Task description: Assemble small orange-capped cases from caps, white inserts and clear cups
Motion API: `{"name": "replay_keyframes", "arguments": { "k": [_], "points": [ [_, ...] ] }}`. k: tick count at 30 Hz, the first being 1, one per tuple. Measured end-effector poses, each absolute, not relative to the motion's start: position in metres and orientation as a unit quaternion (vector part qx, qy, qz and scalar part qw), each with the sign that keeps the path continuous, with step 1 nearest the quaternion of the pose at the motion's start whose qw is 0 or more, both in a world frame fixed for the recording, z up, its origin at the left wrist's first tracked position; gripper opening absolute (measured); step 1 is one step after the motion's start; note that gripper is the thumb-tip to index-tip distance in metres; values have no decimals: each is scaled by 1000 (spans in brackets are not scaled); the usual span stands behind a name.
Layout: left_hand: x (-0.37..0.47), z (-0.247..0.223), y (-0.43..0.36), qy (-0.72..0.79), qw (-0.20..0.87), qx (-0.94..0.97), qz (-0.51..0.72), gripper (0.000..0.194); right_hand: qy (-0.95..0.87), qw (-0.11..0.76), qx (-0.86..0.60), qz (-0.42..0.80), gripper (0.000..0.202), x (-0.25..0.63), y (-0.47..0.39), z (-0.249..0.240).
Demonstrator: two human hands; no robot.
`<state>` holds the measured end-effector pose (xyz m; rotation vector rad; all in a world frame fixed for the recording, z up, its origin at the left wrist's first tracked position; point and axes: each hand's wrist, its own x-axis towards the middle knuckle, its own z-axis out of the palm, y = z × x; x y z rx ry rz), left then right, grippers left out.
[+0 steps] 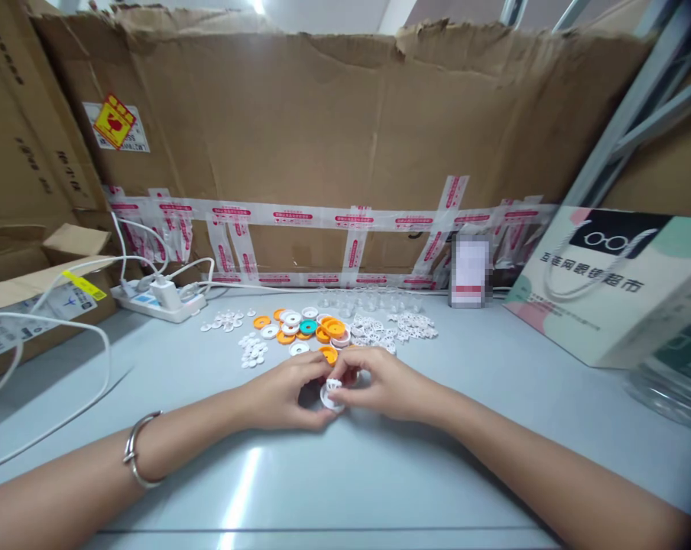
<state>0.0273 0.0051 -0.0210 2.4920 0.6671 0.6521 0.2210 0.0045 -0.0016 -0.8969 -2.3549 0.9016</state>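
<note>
My left hand (285, 391) curls its thumb and fingers around a white round plastic cap (332, 402), low over the table. Between the thumb and fingers of my right hand (383, 386) is a small white plastic piece (333, 384), held at the cap; whether it is seated in the cap I cannot tell. Just beyond my fingers lies an orange ring-shaped cap (328, 354). Behind it spreads a loose group of orange, white and green caps, among them a green one (307, 327). My fingertips partly hide the cap and the small piece.
Small white discs (254, 351) lie left of the caps, white openwork pieces (417, 326) to the right, clear plastic parts (374, 298) behind. A power strip (162, 298) with cables stands left, a phone (469, 271) and paper bag (598, 283) right. Cardboard (322, 114) walls the back.
</note>
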Motion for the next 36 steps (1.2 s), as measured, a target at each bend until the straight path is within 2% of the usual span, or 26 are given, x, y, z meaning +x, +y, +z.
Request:
{"name": "replay_keyframes", "arguments": {
  "k": [6, 7, 9, 12, 19, 26, 31, 36],
  "points": [
    [25, -20, 3, 256, 217, 920, 204, 25, -857, 242, -306, 337, 24, 230, 20, 5],
    [24, -20, 3, 258, 216, 920, 200, 26, -840, 272, -335, 329, 29, 239, 30, 8],
    [23, -20, 3, 260, 220, 920, 192, 26, -759, 401, -467, 213, 35, 267, 56, 11],
    [22, -20, 5, 268, 231, 917, 185, 25, -676, 476, -550, 117, 37, 317, 94, 7],
    [20, -21, 3, 258, 232, 917, 198, 22, -662, 440, -596, 116, 28, 357, 132, -30],
    [18, -26, 7, 263, 245, 913, 191, 34, -644, 426, -627, 102, 25, 351, 141, -43],
    [17, -26, 7, 267, 252, 910, 190, 39, -627, 455, -623, 110, 23, 350, 139, -43],
    [17, -22, 2, 291, 287, 888, 212, 34, -581, 546, -594, 108, 28, 343, 125, -21]
  ]
}}
